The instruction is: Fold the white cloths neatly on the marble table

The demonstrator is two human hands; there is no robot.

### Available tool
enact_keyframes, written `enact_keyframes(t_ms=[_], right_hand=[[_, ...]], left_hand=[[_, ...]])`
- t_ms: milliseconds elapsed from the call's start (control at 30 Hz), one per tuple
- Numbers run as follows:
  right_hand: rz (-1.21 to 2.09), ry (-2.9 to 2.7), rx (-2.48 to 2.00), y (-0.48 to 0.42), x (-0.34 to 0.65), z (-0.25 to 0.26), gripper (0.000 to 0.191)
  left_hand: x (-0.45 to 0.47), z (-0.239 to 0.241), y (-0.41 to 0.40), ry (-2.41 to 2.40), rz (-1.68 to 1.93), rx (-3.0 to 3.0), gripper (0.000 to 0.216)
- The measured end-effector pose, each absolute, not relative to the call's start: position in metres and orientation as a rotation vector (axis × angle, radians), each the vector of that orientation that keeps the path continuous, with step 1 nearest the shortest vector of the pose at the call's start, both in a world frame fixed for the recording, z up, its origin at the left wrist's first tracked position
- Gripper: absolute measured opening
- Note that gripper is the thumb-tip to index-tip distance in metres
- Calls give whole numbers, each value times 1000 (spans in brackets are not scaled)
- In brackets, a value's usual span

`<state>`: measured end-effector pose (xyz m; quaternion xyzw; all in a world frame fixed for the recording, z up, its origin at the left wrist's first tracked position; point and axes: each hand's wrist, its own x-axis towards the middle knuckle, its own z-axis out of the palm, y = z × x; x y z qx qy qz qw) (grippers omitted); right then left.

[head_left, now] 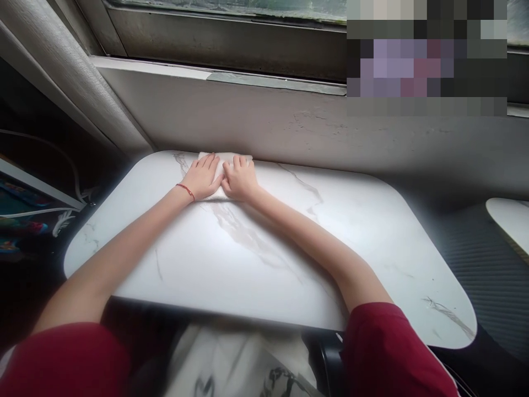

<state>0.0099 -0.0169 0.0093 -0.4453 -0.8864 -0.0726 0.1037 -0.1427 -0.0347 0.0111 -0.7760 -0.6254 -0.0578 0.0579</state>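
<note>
Both my hands rest side by side on a folded white cloth or paper [225, 158] at the far edge of a white marble-patterned table [256, 248]. My left hand [202, 176], with a red string bracelet on its wrist, lies flat on the fold with fingers stretched forward. My right hand [240, 177] presses on the fold next to it, fingers slightly curled but laid down. The hands touch each other at the thumbs. Most of the white fold is hidden beneath them.
A grey wall [289, 127] rises right behind the table, with a window sill and frame [231, 44] above. A second white tabletop [510, 218] shows at the right. Cables and colourful items [25, 215] lie at the left. A patterned white bag [231, 364] sits below the near edge.
</note>
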Motion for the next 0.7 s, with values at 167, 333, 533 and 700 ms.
enact_keyframes(t_ms=[167, 333, 533, 700], right_hand=[[-271, -2672, -1555, -71, 2, 27, 54], [-533, -2762, -1491, -144, -5, 18, 55], [-917, -2599, -1020, -221, -2, -3, 48], [-871, -2476, -482, -229, -16, -1, 46]], left_hand=[[-139, 16, -72, -1789, -65, -2450, 63], [-143, 12, -147, -1683, -87, -2474, 64], [-152, 2, -241, -1716, -176, -2293, 67], [-181, -2, -278, -1705, -188, -2216, 76]])
